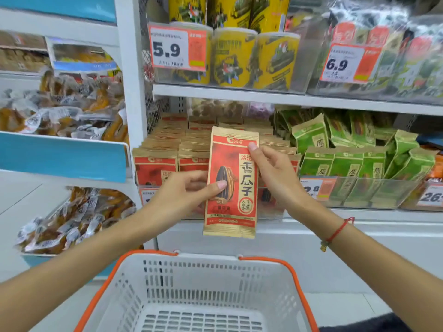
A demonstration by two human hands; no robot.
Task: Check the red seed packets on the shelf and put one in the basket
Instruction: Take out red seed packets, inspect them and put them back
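A red seed packet (231, 183) with a big sunflower seed printed on it is held upright in front of the shelf, its face toward me. My left hand (187, 190) grips its left edge near the middle, thumb across the front. My right hand (271, 171) pinches its right edge near the top. Behind it, several more red seed packets (155, 164) stand in rows on the shelf. Directly below sits the grey basket (191, 279) with an orange rim; nothing shows inside it.
Green packets (354, 161) fill the shelf right of the red ones, with price tags (316, 188) along the front. Yellow tubs (232, 56) stand on the shelf above. Bins of clear-wrapped snacks (60, 109) hang on the rack to the left.
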